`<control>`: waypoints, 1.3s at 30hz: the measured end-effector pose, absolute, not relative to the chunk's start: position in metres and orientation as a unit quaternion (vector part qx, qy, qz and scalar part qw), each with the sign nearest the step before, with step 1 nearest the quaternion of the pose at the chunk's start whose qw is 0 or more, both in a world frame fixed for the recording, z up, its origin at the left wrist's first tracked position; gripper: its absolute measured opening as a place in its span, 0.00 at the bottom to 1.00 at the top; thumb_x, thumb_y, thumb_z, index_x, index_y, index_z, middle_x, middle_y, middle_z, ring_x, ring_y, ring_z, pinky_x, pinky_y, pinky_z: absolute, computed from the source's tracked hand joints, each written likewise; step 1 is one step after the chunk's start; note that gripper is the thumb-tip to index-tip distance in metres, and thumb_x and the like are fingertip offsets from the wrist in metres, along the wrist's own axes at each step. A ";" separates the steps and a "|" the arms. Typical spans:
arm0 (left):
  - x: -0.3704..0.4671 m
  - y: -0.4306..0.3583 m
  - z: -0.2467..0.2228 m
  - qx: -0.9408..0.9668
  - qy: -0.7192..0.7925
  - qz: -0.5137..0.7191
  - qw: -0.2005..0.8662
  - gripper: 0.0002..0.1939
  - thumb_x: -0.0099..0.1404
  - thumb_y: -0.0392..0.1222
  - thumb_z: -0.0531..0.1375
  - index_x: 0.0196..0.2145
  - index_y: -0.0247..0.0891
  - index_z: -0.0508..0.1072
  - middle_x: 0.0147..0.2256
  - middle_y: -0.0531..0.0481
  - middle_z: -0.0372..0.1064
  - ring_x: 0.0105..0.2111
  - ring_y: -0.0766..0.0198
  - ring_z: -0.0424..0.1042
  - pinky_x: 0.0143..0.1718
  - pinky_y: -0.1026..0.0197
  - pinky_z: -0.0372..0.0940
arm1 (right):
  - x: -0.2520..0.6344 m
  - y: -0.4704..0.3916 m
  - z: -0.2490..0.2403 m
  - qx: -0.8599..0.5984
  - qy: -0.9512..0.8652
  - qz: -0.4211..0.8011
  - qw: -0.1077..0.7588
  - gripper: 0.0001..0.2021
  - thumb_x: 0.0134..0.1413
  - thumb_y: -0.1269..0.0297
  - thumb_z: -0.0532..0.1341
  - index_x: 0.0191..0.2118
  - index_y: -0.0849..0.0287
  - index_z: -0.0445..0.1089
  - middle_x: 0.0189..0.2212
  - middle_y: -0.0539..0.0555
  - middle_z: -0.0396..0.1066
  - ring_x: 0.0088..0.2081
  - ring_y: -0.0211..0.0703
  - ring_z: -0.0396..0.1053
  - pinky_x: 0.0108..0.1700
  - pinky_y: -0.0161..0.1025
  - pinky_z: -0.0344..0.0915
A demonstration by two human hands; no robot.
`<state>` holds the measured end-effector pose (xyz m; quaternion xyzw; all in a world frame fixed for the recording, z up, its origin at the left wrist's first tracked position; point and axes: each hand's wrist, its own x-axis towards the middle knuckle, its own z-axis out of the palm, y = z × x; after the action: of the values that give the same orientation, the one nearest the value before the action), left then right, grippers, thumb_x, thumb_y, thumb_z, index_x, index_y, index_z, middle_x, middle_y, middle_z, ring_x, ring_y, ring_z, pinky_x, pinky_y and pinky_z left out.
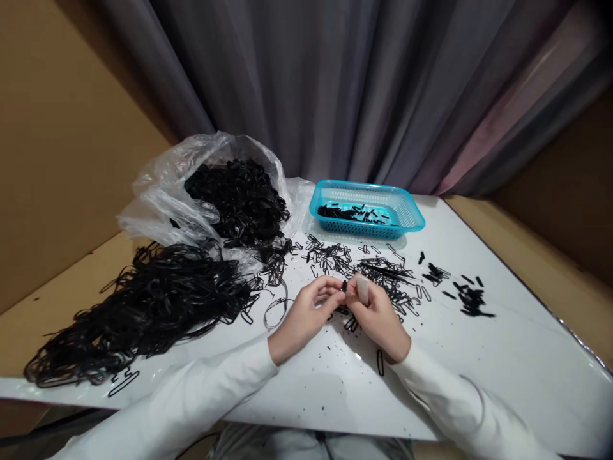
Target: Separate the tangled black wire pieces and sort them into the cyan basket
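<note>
Over the middle of the white table (306, 390), my left hand (309, 310) pinches a small black piece (344, 286) between thumb and fingers. My right hand (376, 313) meets it from the other side, its fingers closed at the same piece; a pale wrap (363, 290) covers one of its fingers. Just behind and beneath the hands lie scattered black loops (330, 255). One loose black loop (380, 363) lies near my right wrist. How the small piece is shaped is hard to tell.
A blue basket (412, 220) holding small black pieces stands behind the hands. At the left, a clear plastic bag (163, 191) is full of black loops, with a large tangled black pile (158, 306) before it. Small black heaps (472, 299) lie at the right.
</note>
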<state>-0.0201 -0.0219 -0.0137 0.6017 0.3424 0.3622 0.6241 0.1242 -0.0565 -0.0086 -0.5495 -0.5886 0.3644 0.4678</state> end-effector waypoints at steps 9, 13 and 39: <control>-0.024 -0.017 -0.007 0.615 0.361 0.343 0.611 0.07 0.58 0.41 0.63 0.29 0.35 0.71 0.31 0.48 0.71 0.35 0.62 0.70 0.39 0.61 0.63 | 0.125 -0.058 -0.009 -0.548 -0.627 0.350 0.430 0.09 0.50 0.70 0.55 0.24 0.55 0.53 0.19 0.43 0.51 0.23 0.34 0.50 0.26 0.34 0.46; -0.025 -0.017 -0.006 0.625 0.363 0.337 0.603 0.11 0.55 0.41 0.64 0.23 0.36 0.66 0.26 0.53 0.66 0.29 0.65 0.66 0.34 0.63 0.60 | 0.125 -0.059 -0.009 -0.550 -0.634 0.352 0.413 0.09 0.47 0.70 0.55 0.22 0.56 0.52 0.18 0.43 0.50 0.23 0.34 0.49 0.26 0.34 0.45; -0.034 -0.012 0.000 0.710 0.339 0.325 0.525 0.06 0.63 0.43 0.60 0.35 0.38 0.70 0.35 0.51 0.70 0.38 0.62 0.69 0.41 0.62 0.60 | 0.125 -0.059 -0.012 -0.542 -0.606 0.385 0.437 0.05 0.52 0.66 0.55 0.27 0.57 0.60 0.22 0.45 0.56 0.25 0.36 0.53 0.29 0.35 0.52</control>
<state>-0.0337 -0.0121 0.0002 0.7101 0.3395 0.3245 0.5246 0.1254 -0.0587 -0.0122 -0.5416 -0.6062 0.3845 0.4374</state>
